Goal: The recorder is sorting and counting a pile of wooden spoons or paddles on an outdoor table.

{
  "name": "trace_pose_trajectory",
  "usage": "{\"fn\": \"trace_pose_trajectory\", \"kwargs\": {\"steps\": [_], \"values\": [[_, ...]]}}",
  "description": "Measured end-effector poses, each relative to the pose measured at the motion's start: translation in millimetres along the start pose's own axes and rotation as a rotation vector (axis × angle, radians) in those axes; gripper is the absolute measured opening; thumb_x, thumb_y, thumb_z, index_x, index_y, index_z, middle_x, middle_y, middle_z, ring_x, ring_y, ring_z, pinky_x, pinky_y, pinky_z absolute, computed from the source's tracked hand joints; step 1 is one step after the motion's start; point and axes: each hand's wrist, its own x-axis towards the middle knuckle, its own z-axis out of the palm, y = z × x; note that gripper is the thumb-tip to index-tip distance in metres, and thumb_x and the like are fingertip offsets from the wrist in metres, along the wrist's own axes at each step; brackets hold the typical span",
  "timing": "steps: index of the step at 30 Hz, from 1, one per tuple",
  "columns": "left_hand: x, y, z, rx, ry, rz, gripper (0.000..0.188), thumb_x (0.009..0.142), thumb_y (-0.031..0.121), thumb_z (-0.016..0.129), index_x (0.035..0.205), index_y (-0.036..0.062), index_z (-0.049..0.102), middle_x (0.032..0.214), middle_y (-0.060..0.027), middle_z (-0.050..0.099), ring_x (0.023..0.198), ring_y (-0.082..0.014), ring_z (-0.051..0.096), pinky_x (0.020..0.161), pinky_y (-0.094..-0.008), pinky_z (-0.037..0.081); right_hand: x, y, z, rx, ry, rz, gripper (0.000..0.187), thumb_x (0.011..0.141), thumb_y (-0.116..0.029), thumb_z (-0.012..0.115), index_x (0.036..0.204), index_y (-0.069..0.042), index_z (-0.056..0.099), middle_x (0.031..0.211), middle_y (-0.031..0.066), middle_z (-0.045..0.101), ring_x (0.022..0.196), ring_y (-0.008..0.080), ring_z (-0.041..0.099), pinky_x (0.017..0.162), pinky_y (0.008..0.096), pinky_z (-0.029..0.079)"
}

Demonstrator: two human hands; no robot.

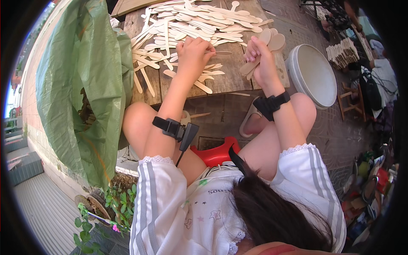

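Observation:
My left hand (194, 53) is closed above the near part of the wooden table (238, 80). Its fingertips pinch one thin wooden spoon (223, 53), seen nearly edge-on and pointing right. To the right, my right hand (262, 63) is wrapped round a small bunch of wooden spoons (277, 42), their rounded bowls fanned out past the fingers. A large loose heap of pale wooden spoons (199, 25) covers the table's far part. Several more wooden spoons (203, 87) lie scattered under and beside my left forearm, some reaching over the table's left edge.
A white bucket (316, 76) stands right of the table. Green tarp sheeting (85, 85) hangs along the left side. Between my legs is a red plastic seat (216, 154). Further right stand a small wooden stool (352, 102) and stacked bundles of wooden pieces (342, 53).

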Motion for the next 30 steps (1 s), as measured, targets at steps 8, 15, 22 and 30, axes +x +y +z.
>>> {"fn": "trace_pose_trajectory", "kwargs": {"steps": [8, 15, 22, 30], "values": [[0.7, 26.2, -0.2, -1.500, -0.231, -0.635, 0.013, 0.086, 0.019, 0.070, 0.087, 0.0083, 0.063, 0.077, 0.0049, 0.060, 0.069, -0.0035, 0.050, 0.066, -0.0178, 0.042, -7.1, 2.4, 26.4, -0.233, -0.114, -0.005, 0.032, 0.086, -0.030, 0.069, 0.102, -0.004, 0.058, 0.080, -0.0028, 0.053, 0.070, 0.0057, 0.048, 0.065, 0.0219, 0.039], [4.4, 35.7, 5.8, -1.446, -0.174, -0.663, 0.020, 0.088, 0.027, 0.068, 0.088, 0.0078, 0.062, 0.084, 0.0040, 0.060, 0.073, -0.0044, 0.050, 0.068, -0.0203, 0.042, -3.0, 6.4, 14.4, -0.244, -0.024, -0.056, 0.024, 0.089, -0.029, 0.065, 0.093, -0.009, 0.054, 0.082, -0.0022, 0.052, 0.070, 0.0060, 0.048, 0.065, 0.0234, 0.040], [-12.2, -15.1, 25.6, 0.015, 0.020, -0.342, 0.027, 0.087, 0.024, 0.060, 0.114, 0.0200, 0.063, 0.119, -0.0085, 0.056, 0.113, -0.0277, 0.048, 0.095, -0.0483, 0.034, -0.5, 2.5, 4.8, 0.016, 0.044, 0.001, 0.017, 0.090, -0.023, 0.060, 0.088, -0.011, 0.048, 0.069, -0.0041, 0.041, 0.057, 0.0058, 0.040, 0.056, 0.0228, 0.037], [-11.3, 5.9, 23.8, 0.235, -0.079, -0.112, 0.021, 0.080, 0.020, 0.067, 0.100, 0.0165, 0.064, 0.126, -0.0070, 0.054, 0.124, -0.0273, 0.043, 0.106, -0.0520, 0.024, -1.0, 3.4, 3.8, -0.058, -0.003, 0.002, 0.016, 0.090, -0.022, 0.059, 0.088, -0.010, 0.048, 0.070, -0.0034, 0.043, 0.058, 0.0066, 0.042, 0.057, 0.0234, 0.038]]}}
